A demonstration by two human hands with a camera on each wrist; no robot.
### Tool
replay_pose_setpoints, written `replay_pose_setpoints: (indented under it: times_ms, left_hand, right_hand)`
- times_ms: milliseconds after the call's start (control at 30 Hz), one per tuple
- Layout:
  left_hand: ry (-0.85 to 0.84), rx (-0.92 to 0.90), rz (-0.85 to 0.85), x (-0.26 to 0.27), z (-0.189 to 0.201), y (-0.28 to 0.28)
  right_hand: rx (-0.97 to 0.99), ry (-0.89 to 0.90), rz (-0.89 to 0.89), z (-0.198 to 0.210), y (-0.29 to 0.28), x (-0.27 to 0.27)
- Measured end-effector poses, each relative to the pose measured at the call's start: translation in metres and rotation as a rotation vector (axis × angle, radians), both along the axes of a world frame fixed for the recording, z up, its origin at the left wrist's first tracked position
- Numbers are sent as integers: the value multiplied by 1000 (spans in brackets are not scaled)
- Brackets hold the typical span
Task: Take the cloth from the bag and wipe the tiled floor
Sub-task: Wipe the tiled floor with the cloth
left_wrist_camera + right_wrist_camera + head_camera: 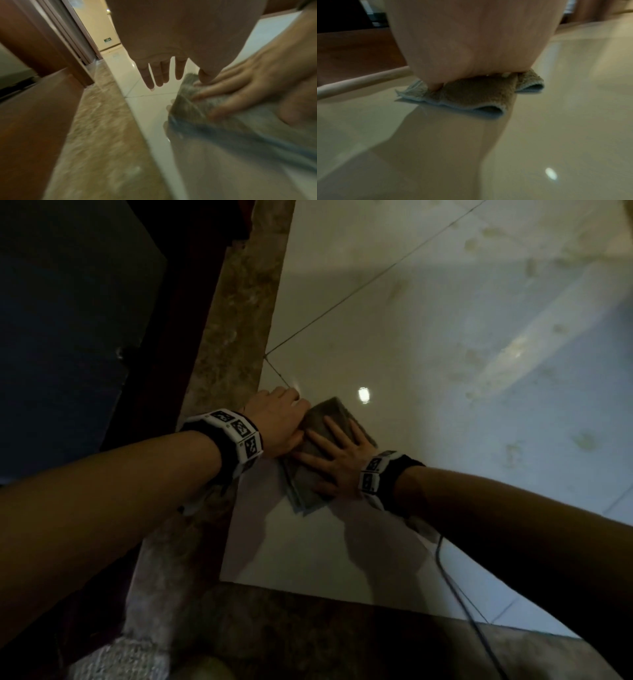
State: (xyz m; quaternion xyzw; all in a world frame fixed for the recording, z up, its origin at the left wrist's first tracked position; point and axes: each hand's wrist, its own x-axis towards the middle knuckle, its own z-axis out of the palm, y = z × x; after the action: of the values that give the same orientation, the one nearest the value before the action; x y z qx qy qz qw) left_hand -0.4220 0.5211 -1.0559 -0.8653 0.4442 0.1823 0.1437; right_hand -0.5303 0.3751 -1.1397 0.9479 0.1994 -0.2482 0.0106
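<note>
A folded grey cloth (334, 414) lies flat on the glossy white tiled floor (411, 337), close to the brown border strip. My right hand (337, 460) presses on it from above with fingers spread and straight. My left hand (277, 419) sits at the cloth's left edge. In the left wrist view the left hand's fingers (161, 73) hang straight toward the floor and its thumb touches the cloth (188, 102) beside the right hand (248, 81). The right wrist view shows the cloth's (479, 92) folded layers under my palm. No bag is in view.
A brown marbled border strip (233, 337) runs along the tiles' left side, with a dark wooden door frame (154, 371) beyond it. Dull smudges (513, 446) mark the tiles to the right. A thin black cable (455, 583) trails from my right wrist.
</note>
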Motion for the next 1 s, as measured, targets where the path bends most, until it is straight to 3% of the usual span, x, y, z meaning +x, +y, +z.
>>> replay_pose_setpoints:
  times_ms: [267, 467, 767, 1000]
  left_hand:
    - [62, 55, 23, -60, 29, -54]
    - [41, 80, -53, -93, 68, -104]
    - [4, 159, -162, -107, 121, -160]
    - [-29, 112, -194, -100, 112, -226]
  right_hand:
    - [-13, 133, -261, 14, -93, -73]
    - [-3, 264, -339, 18, -144, -110]
    - [12, 268, -452, 19, -211, -151]
    - [19, 247, -579, 21, -242, -163]
